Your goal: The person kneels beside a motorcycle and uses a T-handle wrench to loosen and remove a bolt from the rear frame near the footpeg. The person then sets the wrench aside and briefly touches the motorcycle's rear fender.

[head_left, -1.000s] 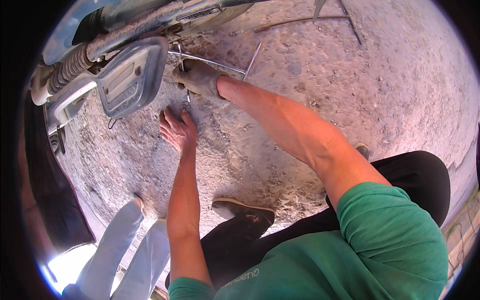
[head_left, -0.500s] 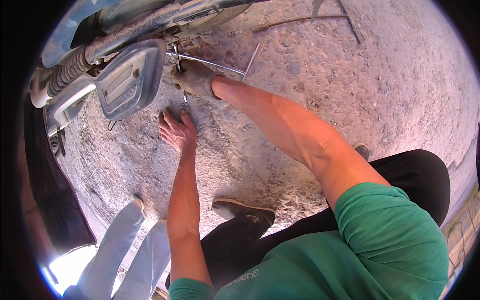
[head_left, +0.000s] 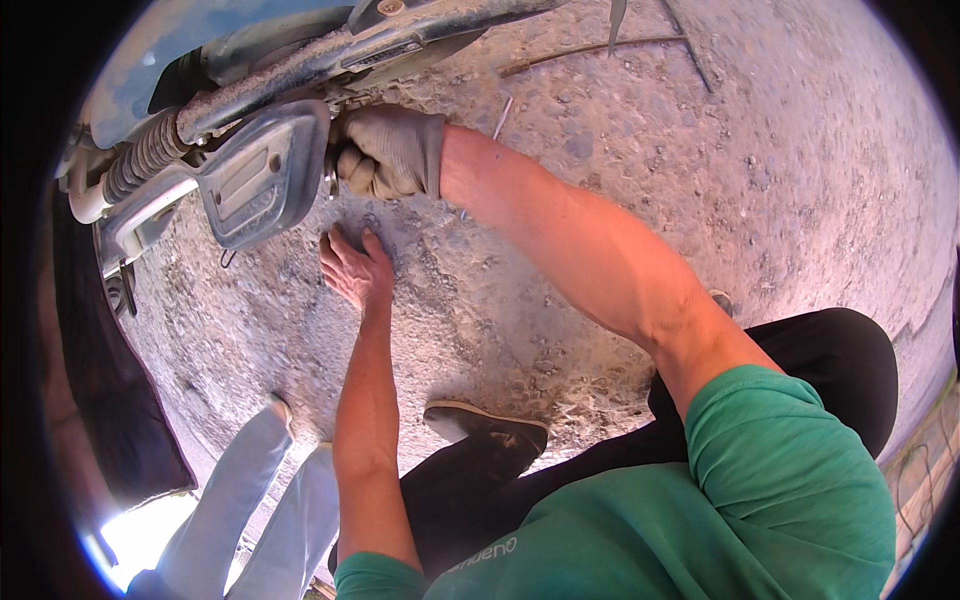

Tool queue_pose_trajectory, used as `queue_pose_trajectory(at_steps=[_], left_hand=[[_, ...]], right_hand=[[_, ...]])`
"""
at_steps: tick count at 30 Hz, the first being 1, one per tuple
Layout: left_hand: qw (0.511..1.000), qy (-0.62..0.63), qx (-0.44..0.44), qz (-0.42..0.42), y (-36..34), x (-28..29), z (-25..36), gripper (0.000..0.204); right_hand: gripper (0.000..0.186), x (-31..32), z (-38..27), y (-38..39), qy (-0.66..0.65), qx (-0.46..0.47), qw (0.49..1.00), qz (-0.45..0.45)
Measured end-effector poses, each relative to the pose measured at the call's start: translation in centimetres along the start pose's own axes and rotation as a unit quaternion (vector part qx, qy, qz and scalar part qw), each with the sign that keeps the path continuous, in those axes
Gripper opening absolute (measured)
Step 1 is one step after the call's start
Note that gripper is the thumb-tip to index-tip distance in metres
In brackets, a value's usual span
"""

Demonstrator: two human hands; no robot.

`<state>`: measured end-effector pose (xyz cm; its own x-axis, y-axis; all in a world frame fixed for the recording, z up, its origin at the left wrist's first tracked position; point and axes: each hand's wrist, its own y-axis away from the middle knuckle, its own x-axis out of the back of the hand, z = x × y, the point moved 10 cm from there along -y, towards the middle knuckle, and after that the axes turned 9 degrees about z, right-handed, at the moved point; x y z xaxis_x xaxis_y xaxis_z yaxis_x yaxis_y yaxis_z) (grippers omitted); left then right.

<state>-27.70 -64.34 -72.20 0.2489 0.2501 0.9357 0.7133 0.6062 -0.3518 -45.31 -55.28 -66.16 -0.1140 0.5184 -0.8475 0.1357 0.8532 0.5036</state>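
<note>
My right hand (head_left: 385,152), in a grey-brown work glove, is closed in a fist beside the underside of a dusty motorcycle (head_left: 300,70). A shiny metal wrench (head_left: 333,182) pokes out by its curled fingers; most of the tool is hidden by the glove and the vehicle. My left hand (head_left: 357,268) is bare and rests on the rough ground below, its fingers apart and holding nothing. Behind my right wrist lies a thin metal T-handle tool (head_left: 503,118), mostly covered by the hand and forearm.
A grey plastic-like plate (head_left: 265,175) and a ribbed bellows (head_left: 140,160) stick out at left. Thin rods (head_left: 600,52) lie on the stony ground (head_left: 560,260) farther off. Another person's light-trousered legs (head_left: 230,490) stand at lower left; my dark shoe (head_left: 480,420) is nearer.
My right hand has moved slightly up and closer to the motorcycle, turning the wrench so that less of it shows. It now covers more of the T-handle tool. My left hand stays in place.
</note>
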Motion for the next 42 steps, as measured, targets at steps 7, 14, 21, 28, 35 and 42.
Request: queue_pose_trajectory(at_steps=[7,14,21,28,35,42], left_hand=[[1.000,0.008,0.010,-0.005,0.1,-0.1,-0.2,0.065],[1.000,0.008,0.014,-0.009,0.0,-0.1,-0.3,0.066],[1.000,0.007,0.010,-0.008,0.1,-0.2,-0.3,0.066],[1.000,0.005,0.011,-0.011,0.0,-0.3,-0.3,0.067],[1.000,0.006,0.010,-0.013,0.0,-0.2,-0.2,0.067],[1.000,0.006,0.017,-0.019,0.0,-0.2,-0.3,0.066]], right_hand=[[0.017,3.7,0.4,-0.7,0.319,0.141,0.926,0.144],[0.023,5.0,0.3,-2.3,0.395,0.214,0.882,0.142],[0.028,4.3,0.6,-2.8,0.434,0.228,0.864,0.115],[0.026,4.6,1.5,-3.5,0.345,0.199,0.911,0.107],[0.025,4.4,1.2,-3.3,0.331,0.193,0.916,0.120],[0.022,4.5,0.9,-3.4,0.351,0.204,0.906,0.121]])
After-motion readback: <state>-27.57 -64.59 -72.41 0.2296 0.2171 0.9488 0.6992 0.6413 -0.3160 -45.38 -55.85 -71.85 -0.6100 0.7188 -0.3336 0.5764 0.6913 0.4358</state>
